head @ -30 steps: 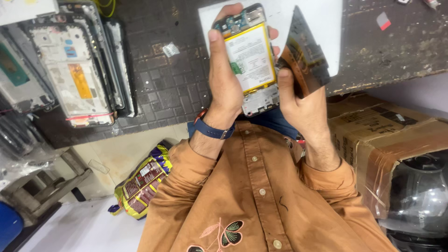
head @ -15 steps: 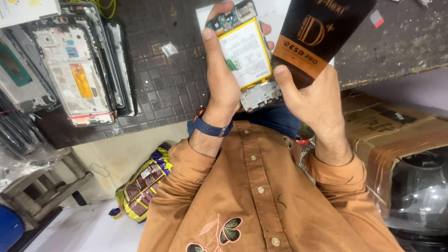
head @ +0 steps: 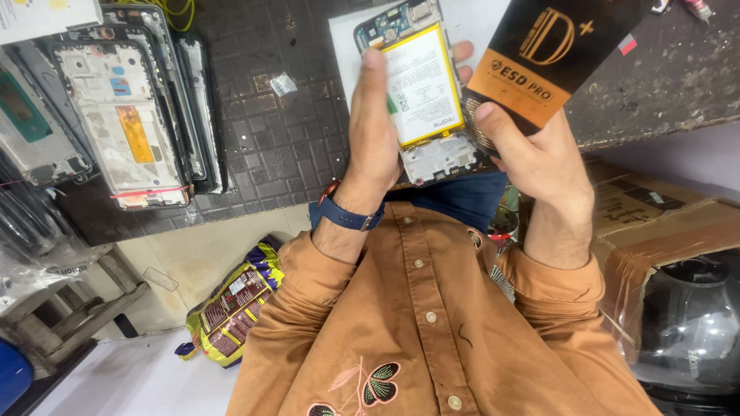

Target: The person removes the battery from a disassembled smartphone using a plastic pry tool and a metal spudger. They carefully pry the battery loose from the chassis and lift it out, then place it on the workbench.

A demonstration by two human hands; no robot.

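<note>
Two hands hold an opened phone and a black packet above the dark work mat.

The opened phone (head: 422,96), with its yellow-edged battery facing up, is grasped by the left hand (head: 375,142): the thumb lies along the phone's left edge and the fingertips show past its right edge. The right hand (head: 539,154) clasps the lower corner of the black and orange packet (head: 551,54), which touches the phone's right edge and partly covers the bench edge. Under them the dark mat (head: 285,139) has free space in the middle. At its left side lie several phone frames (head: 127,127) close together. Below the bench edge is a cardboard box (head: 655,216) on the right and a yellow snack bag (head: 231,304) on the floor.
</note>
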